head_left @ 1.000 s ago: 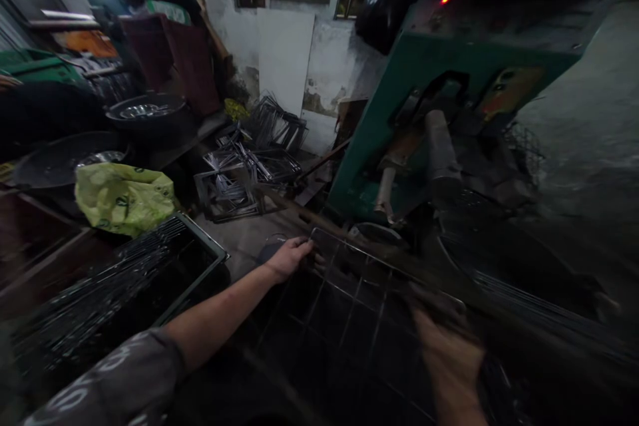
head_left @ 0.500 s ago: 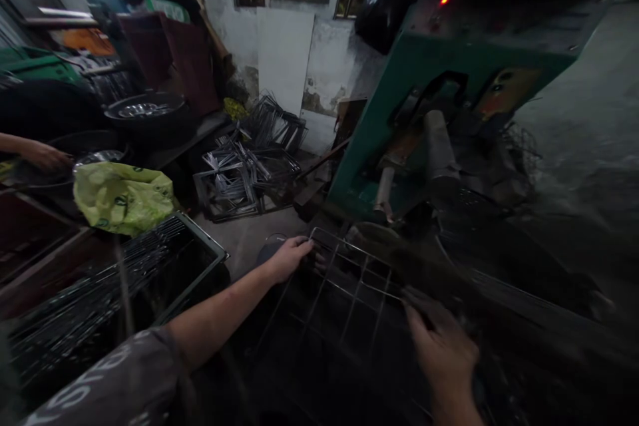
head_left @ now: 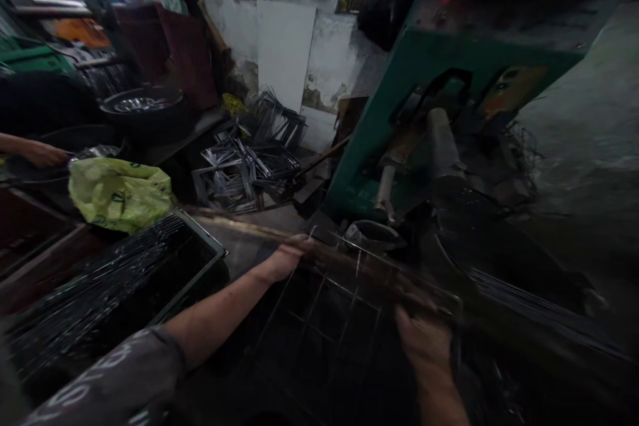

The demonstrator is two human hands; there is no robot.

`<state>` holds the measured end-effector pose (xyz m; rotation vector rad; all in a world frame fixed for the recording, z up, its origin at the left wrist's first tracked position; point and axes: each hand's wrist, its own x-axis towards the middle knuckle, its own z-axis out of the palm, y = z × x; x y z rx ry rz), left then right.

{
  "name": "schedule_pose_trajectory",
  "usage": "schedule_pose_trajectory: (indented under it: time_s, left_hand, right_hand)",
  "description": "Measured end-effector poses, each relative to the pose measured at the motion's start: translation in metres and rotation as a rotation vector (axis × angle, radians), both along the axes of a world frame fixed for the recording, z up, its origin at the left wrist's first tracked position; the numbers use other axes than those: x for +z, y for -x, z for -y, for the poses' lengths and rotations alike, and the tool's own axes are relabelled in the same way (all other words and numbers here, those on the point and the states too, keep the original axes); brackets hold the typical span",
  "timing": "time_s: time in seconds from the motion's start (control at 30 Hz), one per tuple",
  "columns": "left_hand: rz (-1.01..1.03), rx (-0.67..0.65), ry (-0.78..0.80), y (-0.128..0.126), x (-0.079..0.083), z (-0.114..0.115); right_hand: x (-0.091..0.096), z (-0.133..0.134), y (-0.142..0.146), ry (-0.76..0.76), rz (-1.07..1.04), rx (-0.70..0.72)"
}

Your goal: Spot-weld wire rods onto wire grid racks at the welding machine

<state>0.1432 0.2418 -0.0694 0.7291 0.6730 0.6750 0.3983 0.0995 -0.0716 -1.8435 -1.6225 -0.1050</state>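
Observation:
A wire rack (head_left: 355, 293) of thin metal bars is tilted in front of me, its lower part lost in the dark. My left hand (head_left: 288, 258) is closed on its upper left corner. At the right side of the rack my right hand (head_left: 424, 334) is closed on the wires, its fingertips dim and blurred. A blurred brown strip (head_left: 234, 221) crosses the view in front of the rack; I cannot make out what it is.
A green machine (head_left: 372, 126) with a red light and thick metal arms stands ahead right. On the left, a metal-edged bin (head_left: 202, 233) holds many wires beside a yellow-green bag (head_left: 120, 193). Wire frames (head_left: 234, 166) lie piled on the floor. Another person's hand (head_left: 44, 154) works at far left.
My right hand has shifted slightly left and down along the rack. The brown strip has come into view across it. My left hand stays at the corner.

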Motion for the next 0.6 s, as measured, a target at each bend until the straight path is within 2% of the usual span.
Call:
schedule_pose_trajectory:
  time_s: [0.17,0.33,0.47,0.6]
  left_hand:
    - [-0.008,0.025,-0.004,0.001,0.002,0.000]
    - [0.022,0.021,0.007,0.002,0.007,0.001]
    - [0.012,0.046,-0.012,0.000,0.006,0.004]
    - [0.039,0.043,-0.029,0.000,0.006,0.006]
  right_hand:
    - [0.008,0.009,0.004,0.114,0.057,-0.010]
    - [0.015,0.022,0.012,0.236,0.090,-0.223]
    - [0.015,0.007,0.029,0.412,0.123,-0.284]
    - [0.017,-0.009,0.038,0.517,0.097,-0.350]
